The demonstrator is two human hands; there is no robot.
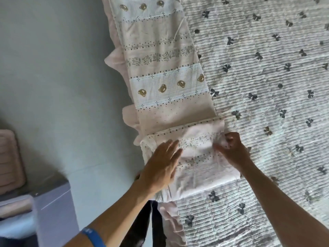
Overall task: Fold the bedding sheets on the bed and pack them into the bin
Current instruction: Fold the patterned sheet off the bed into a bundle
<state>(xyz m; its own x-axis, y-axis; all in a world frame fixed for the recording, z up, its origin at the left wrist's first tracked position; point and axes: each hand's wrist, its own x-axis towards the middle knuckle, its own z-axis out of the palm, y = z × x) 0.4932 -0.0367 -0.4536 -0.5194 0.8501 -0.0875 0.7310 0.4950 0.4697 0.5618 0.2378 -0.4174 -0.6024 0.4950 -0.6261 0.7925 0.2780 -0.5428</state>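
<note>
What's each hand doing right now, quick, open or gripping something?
Left hand: open, fingers straight, pressing flat on the folded sheet.
Right hand: fingers curled, pinching the sheet's far right corner.

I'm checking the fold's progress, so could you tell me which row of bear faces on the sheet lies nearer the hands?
The lower bear row, mid-strip on the sheet; the other runs along the frame's top.

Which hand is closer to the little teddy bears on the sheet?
Left. The left hand lies flat just below the nearest bear row; the right hand pinches the sheet fold, lower right.
</note>
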